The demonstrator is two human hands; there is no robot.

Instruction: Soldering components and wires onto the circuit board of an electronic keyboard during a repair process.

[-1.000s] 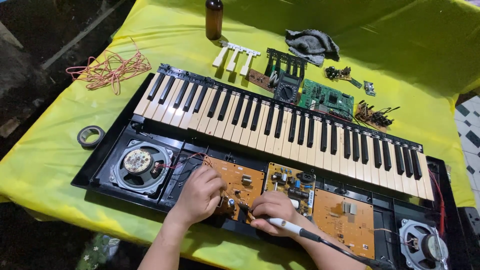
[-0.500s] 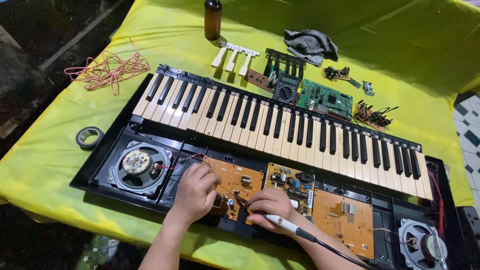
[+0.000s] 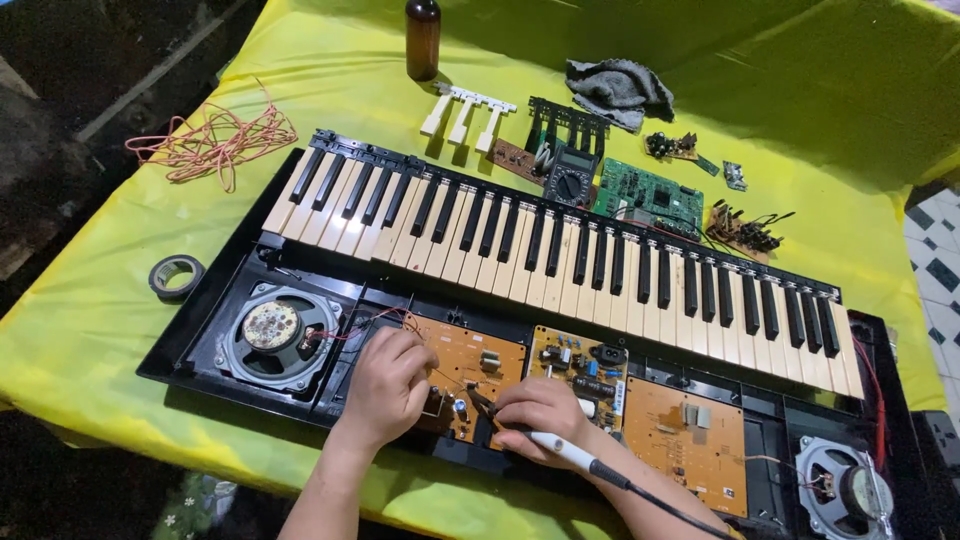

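An opened electronic keyboard (image 3: 560, 250) lies on a yellow cloth, its orange circuit boards (image 3: 470, 370) exposed along the near side. My left hand (image 3: 390, 385) rests on the leftmost orange board, fingers curled down onto it. My right hand (image 3: 545, 415) grips a white-handled soldering iron (image 3: 570, 455) with a black cord, its tip on the same board between both hands. A round speaker (image 3: 272, 328) sits to the left of my left hand.
A second speaker (image 3: 845, 490) is at the right end. Behind the keys lie a green circuit board (image 3: 650, 195), a multimeter (image 3: 570, 175), loose white keys (image 3: 465, 110), a grey rag (image 3: 615, 88), a brown bottle (image 3: 423, 40), tangled pink wire (image 3: 215, 140) and a tape roll (image 3: 176, 275).
Both hands shifted slightly on the orange board; my left hand has curled lower and my right hand with the iron stays near the same spot.
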